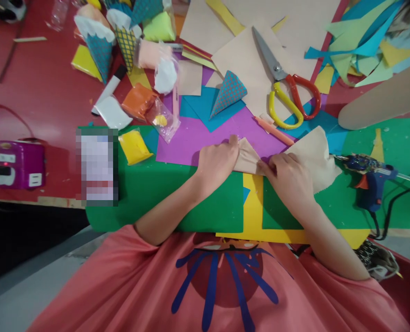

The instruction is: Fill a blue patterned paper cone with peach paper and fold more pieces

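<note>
A creased piece of beige paper (313, 157) stretches between my two hands above the green and purple sheets. My left hand (217, 159) pinches its left end, fingers closed. Further right, my right hand (289, 177) is closed on the same paper, with a wider flap showing behind it. Parts of the paper are hidden under my fingers. Just beyond my right hand lies an orange pen-like stick (274, 131). A small blue patterned paper cone (229, 92) rests on blue paper ahead of my hands. Large scissors (277, 69) with red and yellow handles lie on beige sheets.
A blue glue gun (372, 184) with its cord lies at right, beside a beige roll (381, 99). Paper scraps (360, 46) pile up at far right. At left are decorated cones (96, 44), clay packets (139, 101), a blurred-screen phone (99, 166) and a purple power socket (18, 163).
</note>
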The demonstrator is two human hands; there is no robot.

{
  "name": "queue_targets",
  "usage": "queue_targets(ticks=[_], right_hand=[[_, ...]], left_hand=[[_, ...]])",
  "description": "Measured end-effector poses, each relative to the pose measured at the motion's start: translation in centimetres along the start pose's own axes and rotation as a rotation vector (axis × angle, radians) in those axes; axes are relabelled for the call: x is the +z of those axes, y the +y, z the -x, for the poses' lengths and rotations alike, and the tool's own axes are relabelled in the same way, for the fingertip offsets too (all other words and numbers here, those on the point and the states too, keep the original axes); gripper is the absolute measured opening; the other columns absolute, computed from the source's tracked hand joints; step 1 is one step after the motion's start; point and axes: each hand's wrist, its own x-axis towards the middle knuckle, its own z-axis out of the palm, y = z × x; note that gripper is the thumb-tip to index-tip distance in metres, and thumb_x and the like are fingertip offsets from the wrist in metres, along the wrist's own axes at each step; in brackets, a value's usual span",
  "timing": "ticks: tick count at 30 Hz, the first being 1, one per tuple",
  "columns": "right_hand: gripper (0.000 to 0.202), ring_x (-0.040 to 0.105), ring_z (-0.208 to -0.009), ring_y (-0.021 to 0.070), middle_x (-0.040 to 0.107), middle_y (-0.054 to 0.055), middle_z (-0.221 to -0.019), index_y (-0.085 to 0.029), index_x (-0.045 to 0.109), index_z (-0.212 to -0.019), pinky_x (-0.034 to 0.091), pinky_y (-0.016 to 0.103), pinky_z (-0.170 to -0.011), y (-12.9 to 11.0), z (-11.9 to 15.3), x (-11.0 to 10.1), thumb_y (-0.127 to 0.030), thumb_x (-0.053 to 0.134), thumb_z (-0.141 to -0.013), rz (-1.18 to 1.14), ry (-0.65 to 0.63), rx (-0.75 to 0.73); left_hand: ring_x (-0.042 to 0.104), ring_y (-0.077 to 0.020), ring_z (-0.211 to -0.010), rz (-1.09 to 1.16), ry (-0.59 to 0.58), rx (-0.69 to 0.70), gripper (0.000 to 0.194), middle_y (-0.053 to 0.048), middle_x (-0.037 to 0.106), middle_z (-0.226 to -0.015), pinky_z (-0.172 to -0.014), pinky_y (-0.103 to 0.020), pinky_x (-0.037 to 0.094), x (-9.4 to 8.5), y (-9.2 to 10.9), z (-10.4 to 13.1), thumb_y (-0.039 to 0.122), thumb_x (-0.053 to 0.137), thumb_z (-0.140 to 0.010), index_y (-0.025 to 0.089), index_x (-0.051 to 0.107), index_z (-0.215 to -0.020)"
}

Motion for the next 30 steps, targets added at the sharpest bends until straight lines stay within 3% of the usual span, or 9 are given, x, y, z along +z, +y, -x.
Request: queue_targets(ticks=[4,8,14,20,26,30], right_hand=[[0.019,0.055,-0.076,0.0239,0.064,0.01,-0.082,-0.018,0.059,-0.087,0.04,0.035,-0.064,-0.3,-0.3,-0.4,-0.026,0.045,-0.096,-0.046,0.065,-0.058],[0.018,0.055,-0.08,0.0245,0.064,0.01,-0.085,-0.017,0.06,-0.091,0.043,0.037,-0.07,-0.7,-0.6,-0.1,-0.017,0.043,-0.095,-0.066,0.008,-0.16],[0.014,0.059,-0.084,0.0273,0.064,0.013,-0.092,-0.015,0.057,-0.095,0.046,0.038,-0.07,-0.7,-1.1,-0.2,-0.023,0.045,-0.094,-0.068,-0.058,-0.048],[0.01,0.063,-0.083,0.0269,0.068,0.013,-0.089,-0.015,0.059,-0.086,0.047,0.036,-0.07,-0.7,-2.1,-0.8,-0.02,0.051,-0.089,-0.13,-0.201,0.004],[0.008,0.06,-0.073,0.0228,0.064,0.009,-0.077,-0.018,0.054,-0.076,0.045,0.034,-0.064,-0.9,-2.6,-1.1,-0.013,0.053,-0.082,-0.232,-0.094,-0.066],[0.009,0.062,-0.077,0.0207,0.065,0.006,-0.079,-0.021,0.056,-0.082,0.049,0.034,-0.067,-0.4,-3.3,-1.8,-0.012,0.053,-0.083,-0.431,0.034,-0.086]], left_hand=[[0.074,-0.0269,-0.079,0.01,-0.003,-0.003,0.031,-0.015,0.073,-0.084,-0.058,-0.027,0.047,-0.2,0.1,0.0,0.025,0.032,-0.101,0.011,0.056,-0.113],[0.074,-0.025,-0.08,0.004,-0.004,0.008,0.032,-0.015,0.073,-0.083,-0.056,-0.025,0.044,-0.3,0.0,0.1,0.026,0.03,-0.101,0.011,0.056,-0.113],[0.072,-0.0215,-0.077,0.029,0.021,0.015,0.027,-0.011,0.072,-0.083,-0.057,-0.025,0.042,-0.4,0.0,0.2,0.026,0.035,-0.1,0.013,0.055,-0.115],[0.063,-0.0261,-0.102,0.088,0.126,0.091,0.018,-0.014,0.065,-0.107,-0.08,-0.033,0.048,-0.7,-0.5,-0.4,0.019,0.043,-0.094,0.012,0.055,-0.104],[0.057,-0.0247,-0.105,0.297,0.111,0.237,0.019,-0.012,0.062,-0.11,-0.09,-0.036,0.045,-0.8,-1.9,-1.6,0.014,0.05,-0.088,0.013,0.054,-0.106],[0.057,-0.0167,-0.084,0.586,0.016,0.267,0.017,-0.002,0.061,-0.084,-0.076,-0.029,0.045,-1.4,-2.7,-2.7,0.017,0.055,-0.083,0.016,0.058,-0.099]])
